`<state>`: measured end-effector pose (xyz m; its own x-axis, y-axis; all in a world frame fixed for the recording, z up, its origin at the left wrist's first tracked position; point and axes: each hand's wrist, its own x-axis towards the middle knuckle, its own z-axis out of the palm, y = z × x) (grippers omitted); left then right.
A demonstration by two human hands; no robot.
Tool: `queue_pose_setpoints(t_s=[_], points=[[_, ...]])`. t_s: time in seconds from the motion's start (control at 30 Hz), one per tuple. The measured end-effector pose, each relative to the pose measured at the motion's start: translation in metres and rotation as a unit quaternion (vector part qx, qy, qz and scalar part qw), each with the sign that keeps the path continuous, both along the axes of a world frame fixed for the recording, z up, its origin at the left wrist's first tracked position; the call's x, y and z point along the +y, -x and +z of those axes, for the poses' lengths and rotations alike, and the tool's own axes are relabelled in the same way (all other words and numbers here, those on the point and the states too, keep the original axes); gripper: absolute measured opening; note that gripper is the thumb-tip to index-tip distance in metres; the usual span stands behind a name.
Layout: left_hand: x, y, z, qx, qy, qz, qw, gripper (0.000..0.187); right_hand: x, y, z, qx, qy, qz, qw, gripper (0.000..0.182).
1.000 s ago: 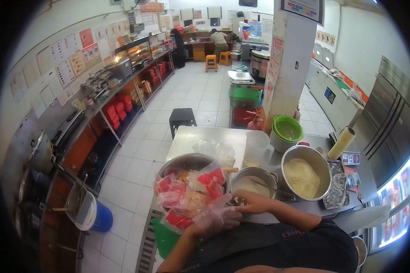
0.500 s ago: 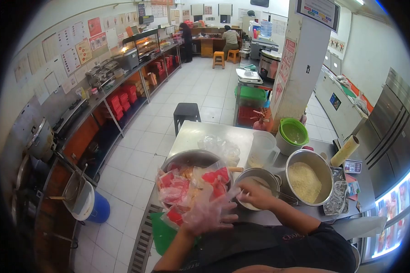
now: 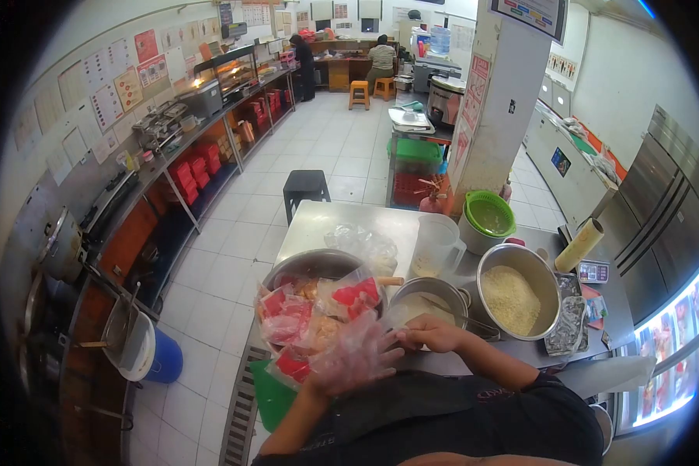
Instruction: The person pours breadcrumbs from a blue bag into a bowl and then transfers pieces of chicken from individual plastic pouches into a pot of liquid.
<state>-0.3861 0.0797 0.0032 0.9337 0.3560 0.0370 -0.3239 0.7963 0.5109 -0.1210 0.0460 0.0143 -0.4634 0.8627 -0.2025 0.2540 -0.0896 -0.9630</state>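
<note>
My left hand (image 3: 356,357), in a clear plastic glove, has its fingers spread over the near edge of a large metal bowl (image 3: 268,272). The bowl is heaped with clear plastic bags (image 3: 289,320) holding red and pale orange contents. Beside it, my bare right hand (image 3: 431,335) pinches a clear plastic glove (image 3: 396,314) close to the left fingertips. A metal pot (image 3: 416,281) with pale contents and a utensil in it stands just beyond my right hand.
To the right, a metal pot (image 3: 555,289) holds pale grains. Behind stand a clear jug (image 3: 436,245) and a green basket (image 3: 490,213). A plastic roll (image 3: 579,245), a small scale (image 3: 592,272) and a black stool (image 3: 305,189) surround the table (image 3: 311,225). Two people are far back.
My right hand has shifted slightly left and down, nearer the gloved left hand. The whole view has turned a little.
</note>
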Motion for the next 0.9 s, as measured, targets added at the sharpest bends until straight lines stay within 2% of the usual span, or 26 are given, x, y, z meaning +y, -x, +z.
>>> queue_pose_setpoints(t_s=[0.1, 0.27, 0.3, 0.33, 0.4, 0.5, 0.63, 0.73, 0.83, 0.9], points=[[0.004, 0.004, 0.007, -0.166, 0.072, -0.059, 0.982, 0.089, 0.002, -0.001, -0.01, 0.061, -0.077, -0.052, 0.994, 0.05], [0.018, 0.032, -0.026, -0.064, -0.007, -0.011, 0.998, 0.095, 0.006, -0.011, -0.018, 0.113, -0.018, -0.11, 0.987, 0.04], [0.018, 0.035, -0.03, -0.064, -0.002, -0.001, 0.998, 0.09, 0.004, -0.005, -0.016, 0.132, -0.012, -0.121, 0.984, 0.038], [0.016, 0.036, -0.023, -0.063, 0.003, 0.009, 0.998, 0.086, 0.0, 0.005, -0.009, 0.073, -0.048, -0.105, 0.991, 0.037], [0.003, 0.032, 0.029, -0.103, 0.052, 0.03, 0.993, 0.072, -0.006, 0.028, 0.005, -0.012, -0.089, -0.053, 0.995, 0.035], [-0.004, 0.031, 0.031, -0.096, 0.054, 0.037, 0.993, 0.076, -0.009, 0.044, 0.003, -0.02, -0.045, 0.08, 0.996, 0.036], [-0.008, 0.035, 0.019, -0.071, 0.029, 0.042, 0.996, 0.083, -0.001, 0.035, -0.009, -0.063, -0.032, 0.083, 0.994, 0.04], [-0.007, 0.042, 0.023, -0.063, 0.021, 0.052, 0.996, 0.088, 0.002, 0.023, -0.02, 0.016, -0.021, 0.043, 0.999, 0.045], [-0.006, 0.051, 0.034, -0.07, 0.026, 0.061, 0.995, 0.094, 0.008, 0.015, -0.025, 0.028, 0.014, -0.021, 0.999, 0.043], [-0.006, 0.052, 0.037, -0.086, 0.03, 0.059, 0.994, 0.096, -0.001, 0.034, -0.005, -0.03, -0.075, -0.013, 0.997, 0.042]])
